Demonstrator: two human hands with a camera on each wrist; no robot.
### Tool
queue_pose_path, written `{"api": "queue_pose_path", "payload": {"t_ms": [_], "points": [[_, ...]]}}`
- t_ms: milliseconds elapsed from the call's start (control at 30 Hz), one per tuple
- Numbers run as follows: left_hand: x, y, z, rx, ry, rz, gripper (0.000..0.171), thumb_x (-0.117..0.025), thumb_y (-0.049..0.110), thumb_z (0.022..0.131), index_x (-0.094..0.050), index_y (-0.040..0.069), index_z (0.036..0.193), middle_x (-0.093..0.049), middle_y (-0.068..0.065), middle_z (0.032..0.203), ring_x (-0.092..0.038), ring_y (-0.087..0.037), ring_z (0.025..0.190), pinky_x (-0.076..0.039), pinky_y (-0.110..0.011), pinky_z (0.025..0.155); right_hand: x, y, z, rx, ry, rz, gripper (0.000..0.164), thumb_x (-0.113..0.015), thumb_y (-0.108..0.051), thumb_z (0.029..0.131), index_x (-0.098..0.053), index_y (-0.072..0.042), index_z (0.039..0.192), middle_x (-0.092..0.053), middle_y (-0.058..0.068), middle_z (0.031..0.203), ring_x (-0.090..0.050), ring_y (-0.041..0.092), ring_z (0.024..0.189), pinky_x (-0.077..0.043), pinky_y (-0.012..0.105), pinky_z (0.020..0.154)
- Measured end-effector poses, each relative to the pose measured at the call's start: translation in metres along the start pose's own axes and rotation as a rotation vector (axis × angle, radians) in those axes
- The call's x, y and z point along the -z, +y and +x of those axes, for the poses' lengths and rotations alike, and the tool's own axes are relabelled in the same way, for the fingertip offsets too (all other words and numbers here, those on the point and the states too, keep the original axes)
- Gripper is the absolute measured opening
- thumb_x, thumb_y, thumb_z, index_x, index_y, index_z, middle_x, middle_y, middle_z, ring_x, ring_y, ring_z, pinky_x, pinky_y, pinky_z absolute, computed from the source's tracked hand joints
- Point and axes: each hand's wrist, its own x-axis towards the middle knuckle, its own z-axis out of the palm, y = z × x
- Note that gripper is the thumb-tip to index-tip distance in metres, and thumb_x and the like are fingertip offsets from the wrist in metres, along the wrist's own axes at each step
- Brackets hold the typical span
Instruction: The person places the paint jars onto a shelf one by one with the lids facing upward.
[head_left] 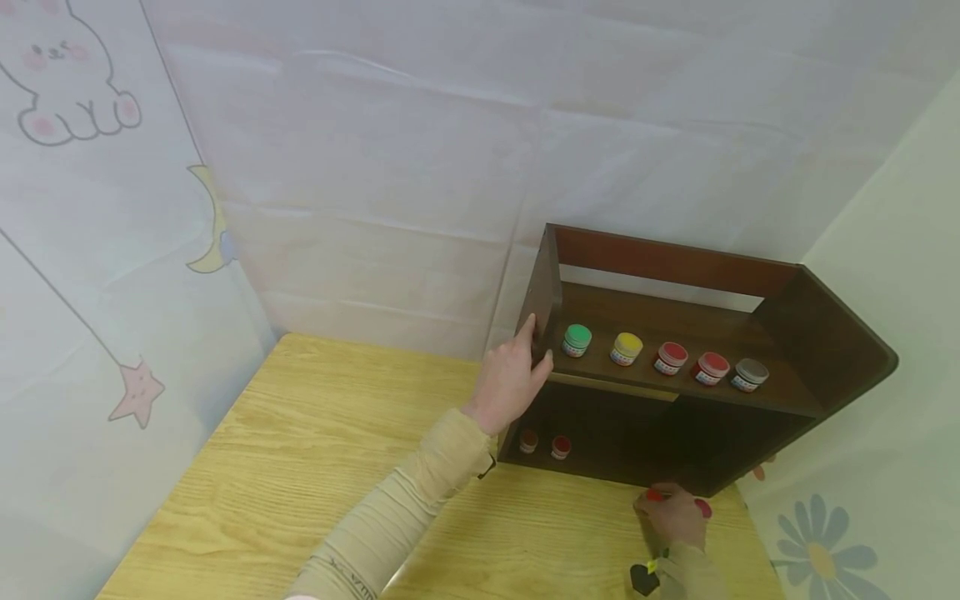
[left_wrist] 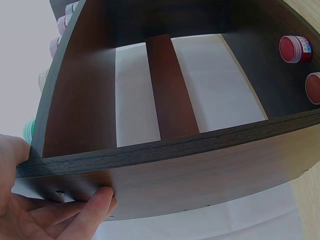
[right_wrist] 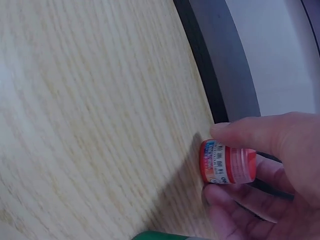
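A dark brown two-tier wooden shelf (head_left: 660,300) stands on the table. My left hand (head_left: 510,379) grips its left side panel (left_wrist: 210,165), with fingers against the outer face and the thumb at the front edge. In front of the shelf's lower right, my right hand (head_left: 675,515) pinches a small red paint jar (right_wrist: 225,162) between thumb and fingers, low over the tabletop. The jar's base faces the wood; whether it touches cannot be told. A magenta-lidded jar (head_left: 702,507) shows just beyond the right hand.
On the upper tier stand a green jar (head_left: 577,340), a yellow jar (head_left: 626,348), two red-lidded jars and a grey-lidded jar (head_left: 750,375). The lower tier holds a brown jar (head_left: 528,441) and a dark red jar (head_left: 561,447). A green object (right_wrist: 160,235) edges into the right wrist view.
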Motion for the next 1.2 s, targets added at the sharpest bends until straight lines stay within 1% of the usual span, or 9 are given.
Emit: {"api": "queue_pose_path", "payload": {"t_ms": [100, 200, 333, 433, 567, 767, 933, 1100, 1200], "points": [[0.0, 0.0, 0.0, 0.002, -0.007, 0.005, 0.065, -0.056, 0.031, 0.101, -0.042, -0.004, 0.155, -0.048, 0.001, 0.052, -0.035, -0.009, 0.039, -0.028, -0.022, 0.037, -0.004, 0.005, 0.002, -0.002, 0.02, 0.01, 0.057, -0.076, -0.03, 0.081, -0.065, 0.011, 0.119, -0.068, 0.037, 0.115, -0.065, 0.055, 0.097, -0.052, 0.061, 0.08], [0.0, -0.001, -0.001, -0.001, -0.008, 0.004, 0.065, -0.056, 0.03, 0.102, -0.042, -0.005, 0.154, -0.051, -0.001, 0.052, -0.035, -0.009, 0.038, -0.028, -0.022, 0.036, -0.007, 0.011, 0.006, -0.001, 0.039, 0.016, 0.055, -0.076, -0.031, 0.08, -0.067, 0.011, 0.116, -0.068, 0.037, 0.112, -0.065, 0.053, 0.094, -0.052, 0.058, 0.077], [-0.001, -0.001, 0.0, -0.019, 0.014, 0.004, 0.064, -0.058, 0.029, 0.101, -0.044, -0.006, 0.153, -0.063, -0.008, 0.062, -0.04, -0.01, 0.04, -0.031, -0.022, 0.036, -0.01, 0.015, 0.009, -0.015, 0.051, 0.022, 0.053, -0.076, -0.031, 0.08, -0.068, 0.01, 0.112, -0.071, 0.033, 0.104, -0.067, 0.046, 0.087, -0.052, 0.054, 0.071], [-0.002, -0.001, 0.0, -0.022, 0.021, 0.006, 0.064, -0.059, 0.029, 0.1, -0.045, -0.006, 0.152, -0.066, -0.01, 0.068, -0.043, -0.011, 0.041, -0.033, -0.022, 0.037, -0.009, 0.015, 0.01, -0.029, 0.046, 0.022, 0.051, -0.076, -0.032, 0.08, -0.068, 0.008, 0.111, -0.072, 0.03, 0.101, -0.068, 0.042, 0.085, -0.052, 0.053, 0.07], [-0.002, -0.002, 0.0, -0.016, 0.011, 0.011, 0.065, -0.057, 0.031, 0.101, -0.044, -0.006, 0.153, -0.062, -0.007, 0.064, -0.042, -0.011, 0.04, -0.032, -0.022, 0.037, -0.005, 0.009, 0.008, -0.004, 0.056, 0.026, 0.048, -0.076, -0.031, 0.081, -0.071, 0.008, 0.11, -0.073, 0.03, 0.101, -0.069, 0.042, 0.085, -0.052, 0.053, 0.07], [-0.002, -0.003, 0.001, -0.026, 0.019, 0.014, 0.064, -0.057, 0.03, 0.101, -0.044, -0.006, 0.153, -0.058, -0.005, 0.061, -0.038, -0.01, 0.04, -0.029, -0.021, 0.036, 0.003, -0.003, 0.005, 0.021, 0.062, 0.04, 0.045, -0.076, -0.027, 0.083, -0.073, 0.008, 0.11, -0.073, 0.031, 0.102, -0.069, 0.038, 0.084, -0.053, 0.052, 0.07], [-0.002, -0.003, 0.0, -0.038, 0.026, 0.013, 0.064, -0.058, 0.029, 0.101, -0.045, -0.008, 0.152, -0.055, -0.002, 0.056, -0.036, -0.009, 0.038, -0.027, -0.021, 0.036, 0.007, -0.009, 0.004, 0.046, 0.067, 0.049, 0.05, -0.074, -0.026, 0.083, -0.07, 0.01, 0.118, -0.072, 0.032, 0.104, -0.069, 0.038, 0.084, -0.052, 0.049, 0.068], [-0.002, -0.003, 0.0, -0.036, 0.021, 0.01, 0.064, -0.057, 0.03, 0.101, -0.044, -0.007, 0.153, -0.053, -0.001, 0.055, -0.035, -0.009, 0.037, -0.027, -0.02, 0.036, 0.005, -0.008, 0.007, 0.056, 0.071, 0.101, 0.055, -0.074, -0.025, 0.084, -0.065, 0.01, 0.125, -0.073, 0.031, 0.103, -0.071, 0.029, 0.073, -0.053, 0.042, 0.065], [-0.002, -0.003, 0.0, -0.032, 0.02, 0.006, 0.064, -0.056, 0.03, 0.101, -0.044, -0.006, 0.153, -0.051, 0.0, 0.054, -0.034, -0.008, 0.037, -0.026, -0.02, 0.036, 0.004, -0.008, 0.009, 0.066, 0.087, 0.116, 0.055, -0.073, -0.027, 0.087, -0.064, 0.01, 0.127, -0.073, 0.031, 0.104, -0.07, 0.027, 0.074, -0.053, 0.04, 0.065]]}}
